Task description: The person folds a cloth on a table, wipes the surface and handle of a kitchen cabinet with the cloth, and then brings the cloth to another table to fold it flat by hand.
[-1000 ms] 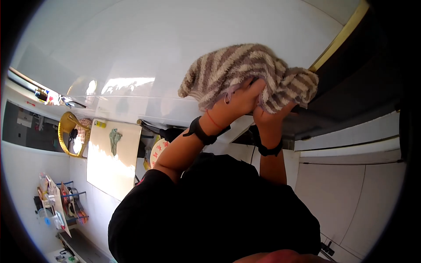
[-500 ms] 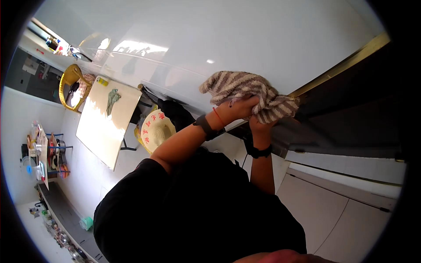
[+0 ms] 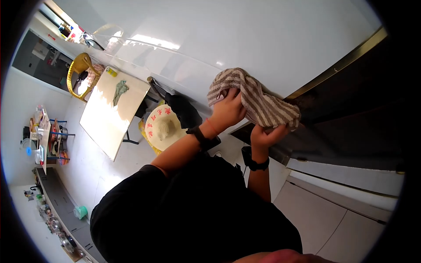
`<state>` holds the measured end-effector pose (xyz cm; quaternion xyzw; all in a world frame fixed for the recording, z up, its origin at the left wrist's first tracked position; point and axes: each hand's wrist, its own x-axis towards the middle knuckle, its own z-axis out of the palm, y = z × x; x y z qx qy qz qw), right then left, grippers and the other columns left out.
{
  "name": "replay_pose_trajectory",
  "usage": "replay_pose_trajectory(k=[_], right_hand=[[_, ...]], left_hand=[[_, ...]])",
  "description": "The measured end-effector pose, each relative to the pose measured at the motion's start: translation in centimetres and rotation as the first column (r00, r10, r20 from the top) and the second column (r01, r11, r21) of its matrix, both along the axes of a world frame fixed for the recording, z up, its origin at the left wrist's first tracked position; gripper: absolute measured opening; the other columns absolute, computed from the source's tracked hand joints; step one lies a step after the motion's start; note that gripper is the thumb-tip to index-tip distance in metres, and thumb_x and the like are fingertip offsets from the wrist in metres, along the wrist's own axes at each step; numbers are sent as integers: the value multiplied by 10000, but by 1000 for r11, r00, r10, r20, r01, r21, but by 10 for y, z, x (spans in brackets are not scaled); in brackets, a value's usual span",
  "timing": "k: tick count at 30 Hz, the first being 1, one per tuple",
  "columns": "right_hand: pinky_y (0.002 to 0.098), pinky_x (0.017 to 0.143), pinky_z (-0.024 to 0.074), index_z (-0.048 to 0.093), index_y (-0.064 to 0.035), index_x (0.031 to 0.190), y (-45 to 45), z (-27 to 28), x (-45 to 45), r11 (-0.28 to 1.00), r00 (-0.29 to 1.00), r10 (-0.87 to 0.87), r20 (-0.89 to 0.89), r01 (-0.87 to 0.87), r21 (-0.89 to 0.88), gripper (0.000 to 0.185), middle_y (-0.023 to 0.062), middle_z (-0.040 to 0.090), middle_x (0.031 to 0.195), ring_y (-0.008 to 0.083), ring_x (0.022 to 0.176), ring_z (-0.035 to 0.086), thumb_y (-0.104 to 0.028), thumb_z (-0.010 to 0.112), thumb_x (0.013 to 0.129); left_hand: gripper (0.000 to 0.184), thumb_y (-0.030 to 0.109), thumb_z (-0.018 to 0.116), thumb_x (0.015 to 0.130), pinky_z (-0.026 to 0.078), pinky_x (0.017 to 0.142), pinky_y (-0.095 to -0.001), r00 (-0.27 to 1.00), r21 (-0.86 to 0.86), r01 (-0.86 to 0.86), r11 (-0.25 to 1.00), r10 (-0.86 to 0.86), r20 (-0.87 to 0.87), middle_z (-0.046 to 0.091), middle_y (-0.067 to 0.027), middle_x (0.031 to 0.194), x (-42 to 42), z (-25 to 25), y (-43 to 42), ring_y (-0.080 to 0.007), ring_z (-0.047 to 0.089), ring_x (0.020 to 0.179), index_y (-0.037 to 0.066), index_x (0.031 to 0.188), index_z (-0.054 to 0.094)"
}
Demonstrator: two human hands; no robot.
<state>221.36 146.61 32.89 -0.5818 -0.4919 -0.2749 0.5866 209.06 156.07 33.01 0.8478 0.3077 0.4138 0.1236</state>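
A brown-and-beige striped towel [image 3: 258, 98] hangs bunched between my hands, in front of the glossy white wall [image 3: 245, 35] and beside the gold-edged dark door frame [image 3: 337, 65]. My left hand [image 3: 229, 109] is closed on the towel's left part, with a small loop or tag showing near the fingers. At the lower right corner of the towel, my right hand [image 3: 268, 136] pinches its edge between thumb and fingers. Both wrists wear dark bands. Whether the towel touches the wall I cannot tell.
A pale table [image 3: 109, 114] with a green cloth [image 3: 120, 91] and a yellow can [image 3: 111, 72] stands to the left. Near it are a straw hat [image 3: 163, 128], a dark umbrella-like object [image 3: 182, 107] and a yellow chair [image 3: 78, 72]. A shelf [image 3: 44, 136] stands further left.
The towel has gone from crumpled to more spread out, its stripes now running lengthwise. My hands have moved apart along it, the left to the left, the right downward. The view has shifted slightly.
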Motion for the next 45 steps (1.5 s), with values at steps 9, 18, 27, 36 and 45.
replay_pose_trajectory(k=[9,18,27,36,45], right_hand=[[469,945,502,467,109,1377,22,17,-33,976,993,-29,115,54,-212,637,286,568,1268,428,1142,610,-149,748,867],[463,683,547,603,22,1254,129,87,-87,934,916,-77,393,204,-294,556,209,695,925,401,803,690,-338,763,861],[434,717,545,654,-187,1317,202,25,-158,893,834,115,540,151,-424,422,76,682,856,298,787,675,-283,671,906],[423,631,526,665,-180,1316,192,33,-185,884,949,136,284,13,-467,450,91,635,714,303,673,653,-297,713,884],[538,1067,376,492,128,1384,162,70,-138,876,921,-185,342,312,-366,726,298,543,1345,480,1242,506,-276,746,838]], left_hand=[[442,158,677,825,491,939,-495,995,44,-38,998,34,89,511,-259,1350,-35,23,52,-464,555,1157,101,1259,621],[374,194,559,875,428,1063,-508,977,150,-118,982,87,196,612,-192,1328,-93,99,153,-498,431,1308,33,1186,689],[457,427,674,864,464,1004,-513,943,250,-324,913,291,162,686,-151,1227,-155,-18,242,-414,604,1175,91,1170,721],[638,456,693,854,176,1177,-607,924,-17,-240,971,234,301,556,-213,1393,-185,12,241,-468,397,1356,35,1325,601],[576,419,674,839,308,1055,-674,989,241,-81,967,48,139,599,-164,1251,-123,72,178,-392,562,1112,75,1296,609]])
